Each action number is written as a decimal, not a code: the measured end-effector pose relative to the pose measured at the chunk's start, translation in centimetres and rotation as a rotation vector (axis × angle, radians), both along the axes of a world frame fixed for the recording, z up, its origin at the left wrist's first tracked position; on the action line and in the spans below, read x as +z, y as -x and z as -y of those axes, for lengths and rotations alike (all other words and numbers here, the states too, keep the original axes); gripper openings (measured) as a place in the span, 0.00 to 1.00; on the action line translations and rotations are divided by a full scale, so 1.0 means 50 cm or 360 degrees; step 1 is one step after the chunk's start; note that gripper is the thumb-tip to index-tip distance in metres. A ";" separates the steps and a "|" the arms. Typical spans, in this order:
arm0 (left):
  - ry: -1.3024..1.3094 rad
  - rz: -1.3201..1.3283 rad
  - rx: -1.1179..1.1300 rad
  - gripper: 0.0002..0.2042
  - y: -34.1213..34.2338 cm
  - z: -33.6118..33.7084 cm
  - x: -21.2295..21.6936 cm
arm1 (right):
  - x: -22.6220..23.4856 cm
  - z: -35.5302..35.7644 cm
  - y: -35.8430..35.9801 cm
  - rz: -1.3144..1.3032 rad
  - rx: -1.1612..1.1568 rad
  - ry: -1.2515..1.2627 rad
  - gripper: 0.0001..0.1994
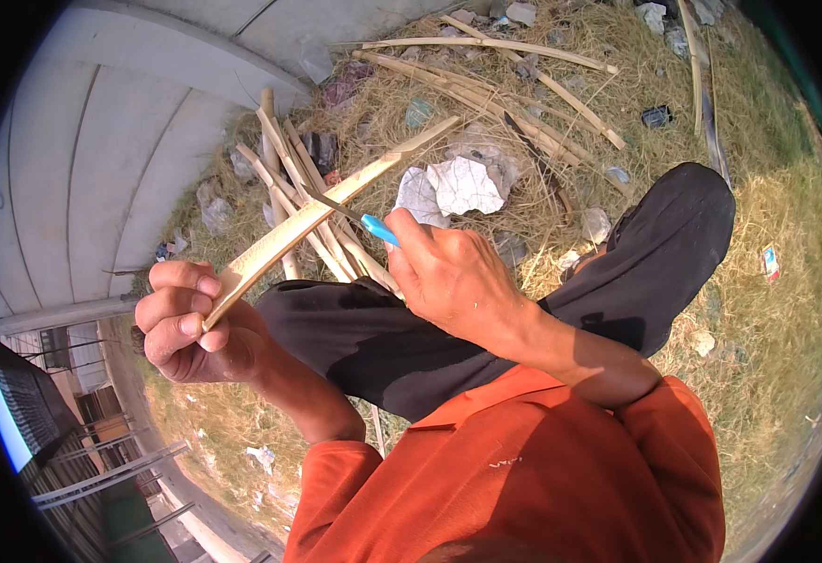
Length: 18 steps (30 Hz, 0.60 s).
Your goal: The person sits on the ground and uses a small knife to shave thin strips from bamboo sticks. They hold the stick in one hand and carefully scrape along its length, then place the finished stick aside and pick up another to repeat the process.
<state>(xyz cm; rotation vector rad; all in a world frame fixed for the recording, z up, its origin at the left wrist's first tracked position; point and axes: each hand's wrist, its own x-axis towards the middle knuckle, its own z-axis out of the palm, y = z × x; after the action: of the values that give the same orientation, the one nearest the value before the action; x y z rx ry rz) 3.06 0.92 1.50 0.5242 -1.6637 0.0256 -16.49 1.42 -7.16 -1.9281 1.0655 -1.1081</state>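
Note:
A long, pale strip of split wood [284,235], perhaps bamboo, slants across in front of me from lower left to upper right. Its near end is gripped by my left hand [190,319], fingers on one side and thumb on the other. My right hand [462,277] is closed round the light-blue handle of a knife [378,230]. The thin blade reaches left and lies against the strip near its middle. Most of the handle is hidden inside my right fist.
Several pale strips [312,211] lean in a heap beyond my left knee. More strips [523,108] lie on dry grass farther off, near broken white slabs [462,186] and litter. A grey wall [101,178] rises at the left. My dark-trousered legs [655,253] are bent beneath my arms.

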 end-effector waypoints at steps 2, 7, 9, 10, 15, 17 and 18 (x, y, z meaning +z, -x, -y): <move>0.0004 0.0019 0.0050 0.13 0.004 -0.006 0.008 | -0.016 0.001 -0.005 -0.0029 -0.0062 0.0073 0.08; 0.0089 -0.0072 0.0150 0.13 0.010 -0.028 0.055 | -0.302 0.087 0.045 -0.0700 -0.0437 -0.0350 0.10; 0.0064 -0.0257 -0.0104 0.11 -0.044 -0.058 0.088 | -0.319 0.104 0.089 -0.0721 -0.0542 -0.0402 0.10; 0.0041 -0.0217 0.0003 0.11 -0.045 -0.046 0.092 | -0.270 0.099 0.100 -0.0642 -0.0561 -0.0497 0.11; -0.0329 -0.0335 -0.0147 0.13 -0.064 -0.003 0.081 | -0.120 0.051 0.083 -0.0098 -0.0221 -0.0581 0.10; -0.0251 -0.0402 0.0129 0.12 -0.037 0.022 0.059 | -0.059 0.034 0.053 0.0097 -0.0006 -0.0565 0.08; -0.0204 -0.0439 0.0260 0.12 -0.026 0.031 0.049 | -0.044 0.027 0.040 0.0209 0.0092 -0.0442 0.08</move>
<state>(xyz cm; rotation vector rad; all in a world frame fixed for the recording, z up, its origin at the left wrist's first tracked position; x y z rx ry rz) 4.37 -0.63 3.97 0.7268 -1.3563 -0.0329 -18.49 0.07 -9.37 -1.6354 1.0260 -0.9838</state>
